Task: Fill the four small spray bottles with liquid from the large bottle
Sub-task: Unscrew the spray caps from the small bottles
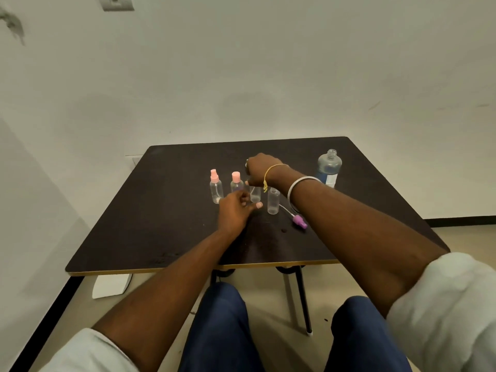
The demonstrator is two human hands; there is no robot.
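Knees (222, 318): in blue trousers at 6 o'clock in my feed, below the near edge of the table (161, 210).
Table: dark top with a pale edge, standing against a white wall (268, 76).
Left hand (234, 212): comes in from 7 o'clock. Its fingers are curled, and thumb and fingertips pinch the lower part of the mid bottle (255, 195).
Spray head (300, 222): purple, lying on its side with its white tube, at 3 o'clock of the left hand.
Open bottle (273, 201): clear, upright, no top, at 10 o'clock of the spray head.
Mid bottle: clear and upright. The right hand (261, 167) hides its top.
Pink bottles: two stand upright at 9 o'clock of the mid bottle. The far-left one (216, 189) has a bare pink sprayer and the other (236, 183) a pink cap.
Right hand: over the mid bottle at its 12 o'clock, knuckles up, fingers curled down. I cannot tell what it grips.
Big bottle (329, 167): upright, uncapped, part full of clear liquid, at 3 o'clock of the right hand and well apart.
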